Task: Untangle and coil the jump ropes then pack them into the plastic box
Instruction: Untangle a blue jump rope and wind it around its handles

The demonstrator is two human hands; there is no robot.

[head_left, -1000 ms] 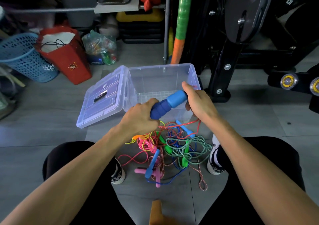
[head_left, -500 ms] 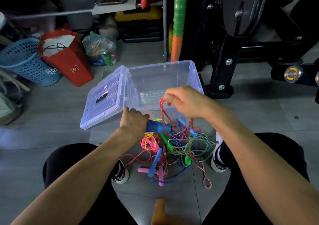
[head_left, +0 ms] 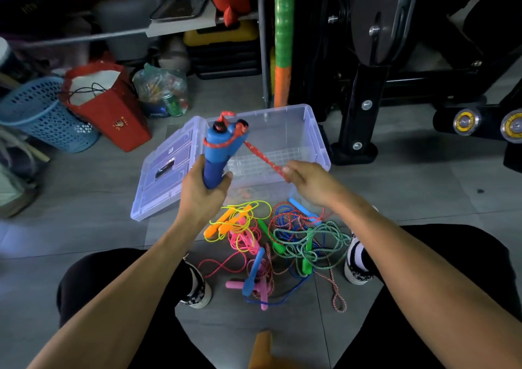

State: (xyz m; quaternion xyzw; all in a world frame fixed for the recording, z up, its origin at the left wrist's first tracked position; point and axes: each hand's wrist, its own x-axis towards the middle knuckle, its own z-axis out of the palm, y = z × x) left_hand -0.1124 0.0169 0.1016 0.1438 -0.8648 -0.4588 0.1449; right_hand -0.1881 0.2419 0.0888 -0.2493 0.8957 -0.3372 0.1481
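Left hand (head_left: 204, 190) grips two upright blue foam handles (head_left: 219, 149); right hand (head_left: 306, 180), at three o'clock, pinches their red-and-white braided rope (head_left: 264, 158) taut.

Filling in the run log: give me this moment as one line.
left hand: grips blue handles upright | right hand: pinches red rope, winding it round them | box: open | pile: tangled

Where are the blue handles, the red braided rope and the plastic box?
blue handles (head_left: 219, 149): head view, on the light-blue upper barrel.
red braided rope (head_left: 261, 156): head view, on the taut stretch between handles and right hand.
plastic box (head_left: 315, 136): head view, on its right wall.
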